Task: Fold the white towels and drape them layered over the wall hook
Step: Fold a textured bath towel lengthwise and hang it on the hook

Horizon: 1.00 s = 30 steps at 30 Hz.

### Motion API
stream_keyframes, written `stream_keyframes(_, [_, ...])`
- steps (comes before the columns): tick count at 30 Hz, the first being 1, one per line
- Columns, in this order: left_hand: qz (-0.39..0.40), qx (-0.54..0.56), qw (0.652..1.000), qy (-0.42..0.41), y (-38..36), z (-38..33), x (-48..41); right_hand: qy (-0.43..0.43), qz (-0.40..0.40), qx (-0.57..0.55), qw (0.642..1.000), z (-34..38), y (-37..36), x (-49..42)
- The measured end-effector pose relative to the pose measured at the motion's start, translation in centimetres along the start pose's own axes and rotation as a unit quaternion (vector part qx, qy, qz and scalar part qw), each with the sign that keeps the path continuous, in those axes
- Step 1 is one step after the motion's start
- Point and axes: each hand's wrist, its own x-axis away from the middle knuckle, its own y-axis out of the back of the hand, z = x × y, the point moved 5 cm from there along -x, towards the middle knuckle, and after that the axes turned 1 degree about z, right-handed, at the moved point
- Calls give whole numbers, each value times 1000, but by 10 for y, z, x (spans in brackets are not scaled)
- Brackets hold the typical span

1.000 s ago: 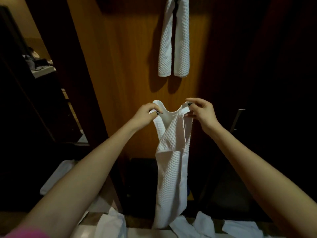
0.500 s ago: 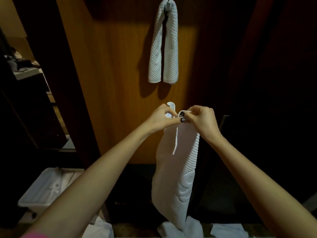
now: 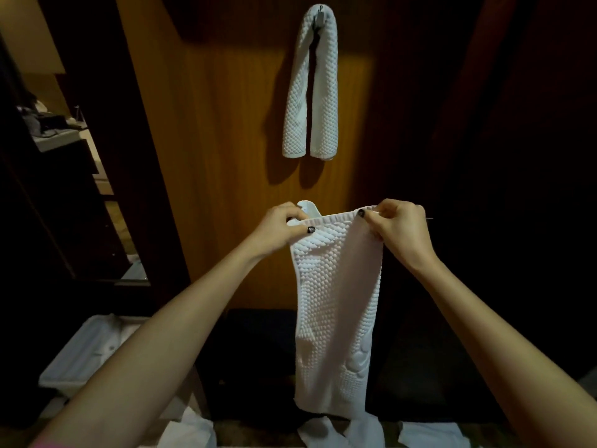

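Nearest, along the bottom edge, loose towels (image 3: 326, 431) lie crumpled and white; the surface under them is too dark to name. At lower left sits a shallow white bin (image 3: 80, 354), partly behind the left forearm. Something pale lies in it, but what it is cannot be told.

Both forearms reach forward and up. The left hand (image 3: 277, 227) and right hand (image 3: 400, 227) each have a tight grip, thumb against curled fingers, on a top corner of the held towel (image 3: 336, 318). Its top hem is drawn nearly level between them, with a small flap standing up behind the left hand. The towel hangs as a narrow textured strip, its side edges free, and its bottom hem ends just over the loose towels.

Beyond it stands the wood panel (image 3: 226, 156), lit in the middle and dark on both sides. A stretch of lit panel shows between the top hem and the hung towel (image 3: 311, 92) above. That towel drapes over the hook (image 3: 319, 16), its two halves side by side and their ends about level.

Far left, a shelf (image 3: 51, 124) carries dim objects.
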Motion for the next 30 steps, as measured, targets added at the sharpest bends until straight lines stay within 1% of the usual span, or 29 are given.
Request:
stream_keyframes(2, [8,-9,1000,-10,2,1,3,1,13,17,1000,-2,5,1])
stream_keyframes(4, [10,16,1000,-15,3,1,6,6,50,44,998,-2,9,2])
stream_keyframes(6, [-6,55,998,-14,5,3,9,38,95,119,988,-2,10,2])
stream_keyframes(8, [-26,79,996,-20,8,4,10,70,146,238,958,-5,12,-1])
stream_keyframes(9, [-36,88,995,-24,10,5,10,74,183,279,940,-10,12,-2])
stream_keyframes(10, [-43,93,994,-28,14,6,10,66,224,291,928,-17,12,-1])
stream_keyframes(12, [-50,95,994,-28,24,8,12,33,288,257,922,-32,12,5])
stream_keyframes(13, [-51,95,994,-23,30,10,12,20,297,221,929,-38,10,9])
stream_keyframes(16, [-35,84,996,-9,44,12,13,0,273,125,954,-46,0,20])
stream_keyframes(18, [-26,69,997,-5,53,13,14,0,264,88,960,-45,-8,22])
stream_keyframes(21, [-36,50,998,9,71,18,16,5,260,55,964,-39,-18,18])
stream_keyframes(26, [-92,-10,995,28,99,34,23,29,224,42,973,-23,-34,6])
stream_keyframes(30, [-180,-86,978,57,112,48,34,2,210,-107,972,-11,-40,-5])
